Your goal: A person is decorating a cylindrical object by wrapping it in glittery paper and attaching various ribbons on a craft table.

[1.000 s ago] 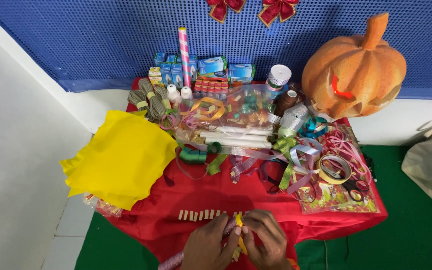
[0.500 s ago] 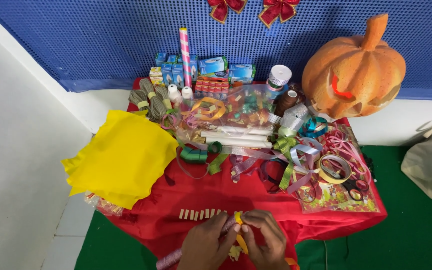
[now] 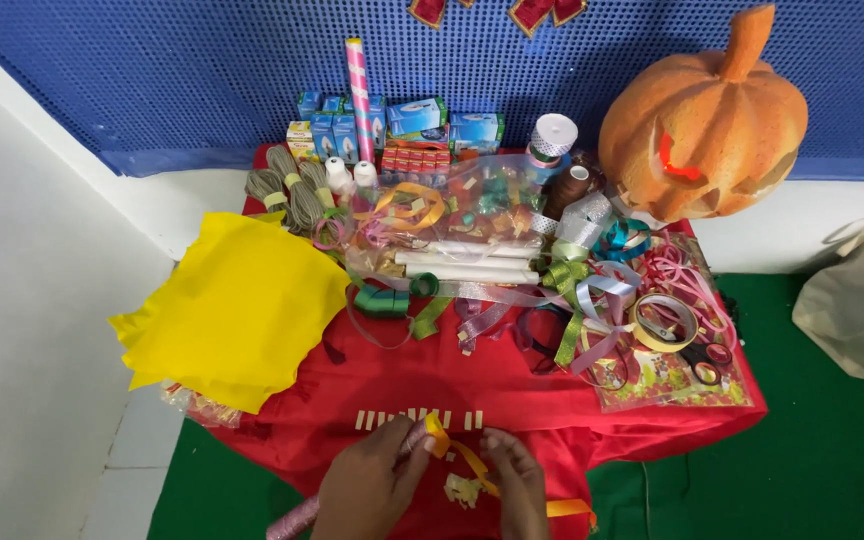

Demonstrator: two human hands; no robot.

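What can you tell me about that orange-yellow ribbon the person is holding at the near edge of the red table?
The orange-yellow ribbon is a narrow, shiny strip, plastic or satin by its look. Its upper end is curled against a pink glittery stick, where the left hand pinches it. From there it runs down and to the right past the right hand, which touches it, and trails off flat toward the bottom edge over the red cloth.

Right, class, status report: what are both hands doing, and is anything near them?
Left hand pinches a glittery pink stick. Right hand holds the orange ribbon strip wrapped round its tip. Row of small tan tape pieces lies just beyond, apart.
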